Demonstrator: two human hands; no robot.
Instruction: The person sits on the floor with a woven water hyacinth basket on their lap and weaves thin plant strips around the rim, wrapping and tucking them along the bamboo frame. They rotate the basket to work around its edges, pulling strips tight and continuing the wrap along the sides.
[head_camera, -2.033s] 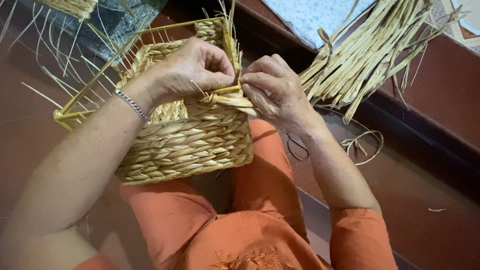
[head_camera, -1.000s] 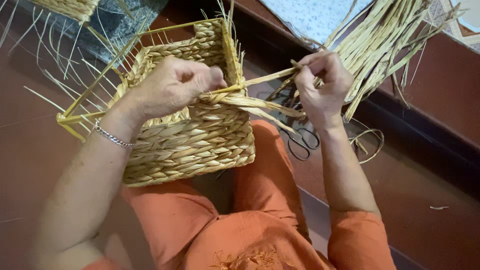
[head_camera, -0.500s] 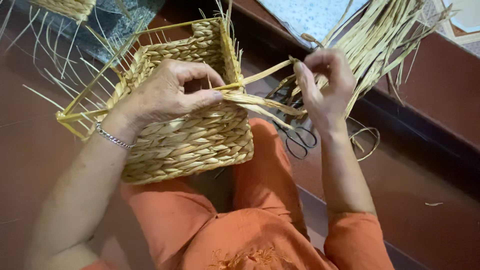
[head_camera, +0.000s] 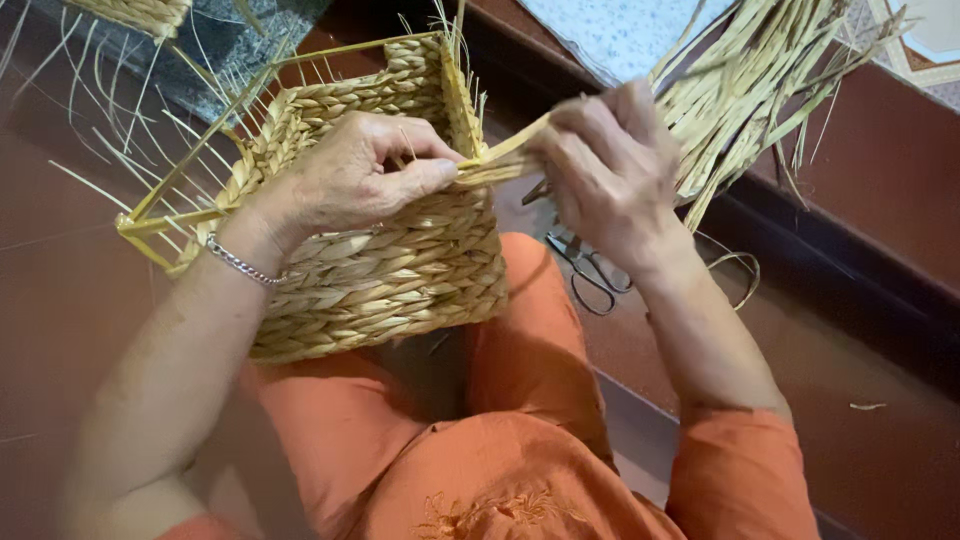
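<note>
Fingers, left hand (head_camera: 360, 180): thumb and forefinger pinch the straw strand (head_camera: 500, 160) against the woven basket (head_camera: 380, 270) wall.
Fingers, right hand (head_camera: 610, 175): curled around the strand's other end, just right of the left thumb.
Basket: under the left fingers, resting on the lap.
Scissors (head_camera: 590, 270): on the floor below the right fingers.
Straw bundle (head_camera: 750, 90): beyond the right fingers.

**Half-woven straw basket and working strand**

Woven basket (head_camera: 380, 270): rectangular, pale golden braided straw, lying tipped on its side across the lap, open mouth facing away. Side walls braided in thick plaited rows. Top edge unfinished: a thin yellow frame and loose upright stakes stick out past the weave at the far and left sides. Straw strand (head_camera: 500, 160): flat, pale, stretched taut from the basket's right corner rim, running rightward and slightly upward, pinched at both ends.
</note>
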